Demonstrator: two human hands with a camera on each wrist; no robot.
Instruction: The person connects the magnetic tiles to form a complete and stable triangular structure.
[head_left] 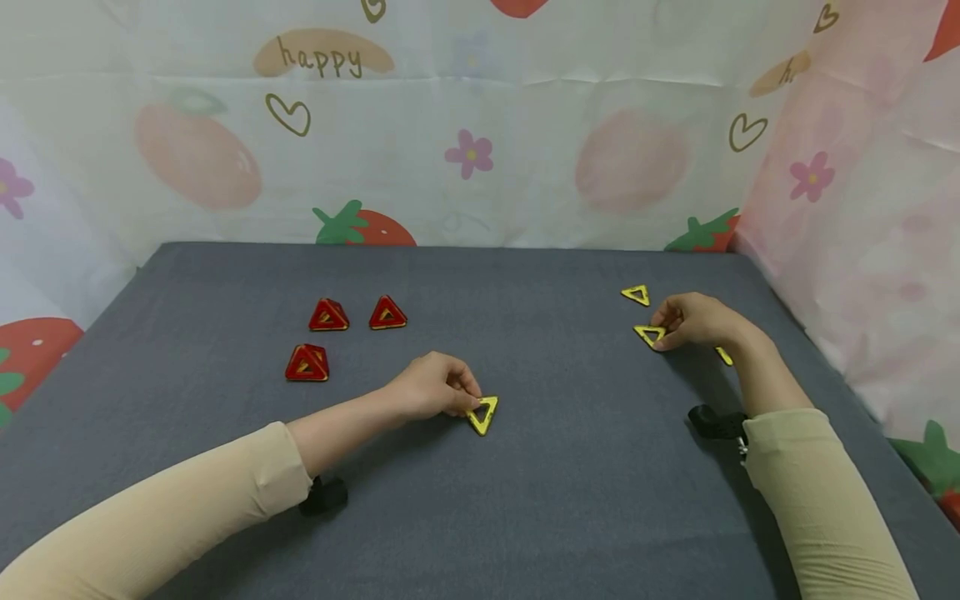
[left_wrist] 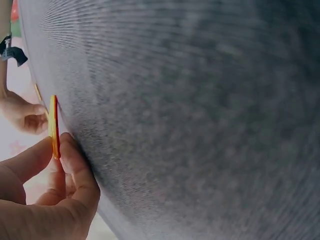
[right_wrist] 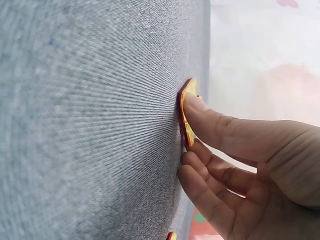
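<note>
My left hand [head_left: 433,387] pinches a yellow triangular tile [head_left: 489,401] with an open centre, near the middle of the grey table. In the left wrist view that tile [left_wrist: 54,120] appears edge-on, yellow on one face and red on the other, between thumb and fingers. Farther right, my right hand [head_left: 696,320] holds a second yellow triangular tile [head_left: 648,329] by its right corner. The right wrist view has the thumb on this tile's yellow face [right_wrist: 189,132], with fingers behind it. Another yellow tile [head_left: 646,295] lies just beyond, and one more [head_left: 724,357] is partly hidden by the right wrist.
Three red pyramids built of triangular tiles stand at the back left: one pyramid [head_left: 322,323], another [head_left: 381,320] to its right, and a nearer one [head_left: 299,372]. Printed cloth walls [head_left: 525,183] border the grey table [head_left: 570,500] at the back and sides.
</note>
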